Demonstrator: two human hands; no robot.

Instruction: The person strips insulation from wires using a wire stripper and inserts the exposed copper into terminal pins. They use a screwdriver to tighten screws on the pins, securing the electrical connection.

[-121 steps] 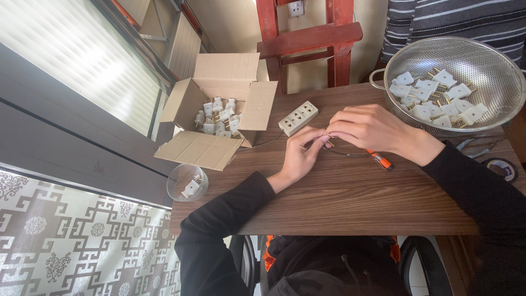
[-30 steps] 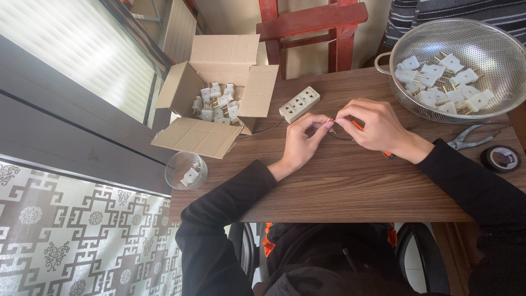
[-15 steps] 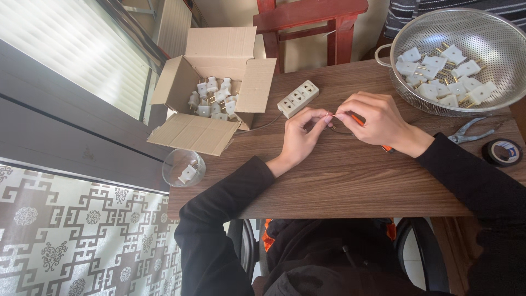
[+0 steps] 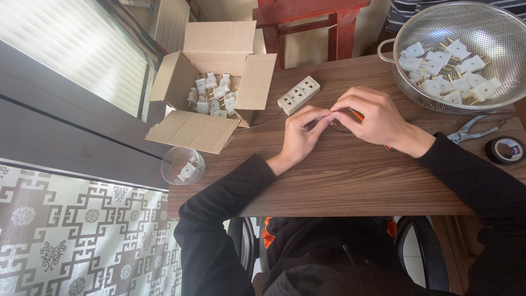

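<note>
Both hands meet at the middle of the table point(image 4: 339, 181), fingertips pinched together over something tiny. The left hand point(image 4: 301, 134) has its fingers curled narrow around a small part that cannot be made out. The right hand point(image 4: 372, 118) is closed on an orange-handled tool point(image 4: 357, 114), most of it buried under the palm, with only a sliver of orange peeking out between the fingers and another at the wrist. A thin wire loop point(image 4: 339, 129) shows just below the fingertips, lying on the wood.

Just beyond the hands, a white power strip point(image 4: 298, 95) lies at a slant, its cord running toward the open cardboard box point(image 4: 219, 66), which holds a heap of white plugs point(image 4: 213, 93). To the right, a metal colander point(image 4: 466, 38) holds more white plugs, its far edge cut off by the frame. Near it sit pliers point(image 4: 471, 130) and a roll of black tape point(image 4: 504, 149), both close to the table's right edge.

The surface is dark brown wood grain. At its left corner stands a glass point(image 4: 182, 164) with one plug inside. A red wooden chair point(image 4: 307, 22) stands behind the table, its top out of view, and a patterned grey floor covering point(image 4: 71, 235) lies at lower left. A striped sleeve at the top right belongs to another person, barely visible.
</note>
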